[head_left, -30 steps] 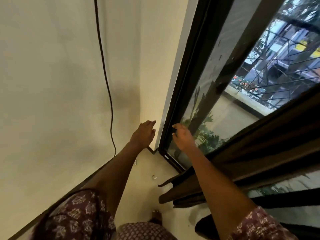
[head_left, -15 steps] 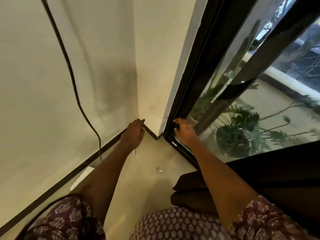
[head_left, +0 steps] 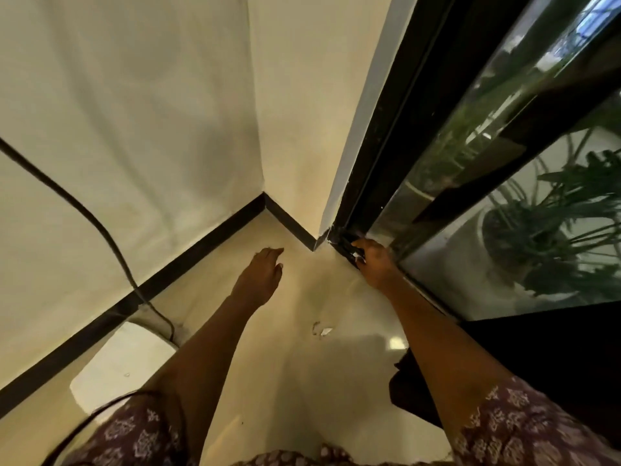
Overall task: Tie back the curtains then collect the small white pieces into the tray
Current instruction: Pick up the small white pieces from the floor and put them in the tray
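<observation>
The right hand (head_left: 376, 264) is down at the bottom corner of the black metal window frame (head_left: 396, 136), its fingers curled against the frame's lower track, with a small white piece (head_left: 357, 254) showing at the fingertips; whether the piece is actually pinched cannot be told from this view. The left hand (head_left: 260, 277) hangs above the glossy cream floor (head_left: 302, 381) with its fingers loosely extended, holding nothing, just short of the corner where the black skirting strip (head_left: 188, 257) meets the cream walls. Between the two forearms the floor lies open, and on it sit more small white pieces (head_left: 322, 330), near the right forearm and apart from both hands. To the right, the dark brown curtain (head_left: 537, 358) hangs bunched against the glass, its lower edge reaching the floor beside the right arm. On the left, a black cable (head_left: 100, 230) runs down the wall to a flat white rectangular object (head_left: 117, 368) lying against the skirting; the left forearm passes just beside it. Green potted plants (head_left: 544, 230) show through the glass. Patterned maroon sleeves (head_left: 524, 428) fill the lower edge of the view.
</observation>
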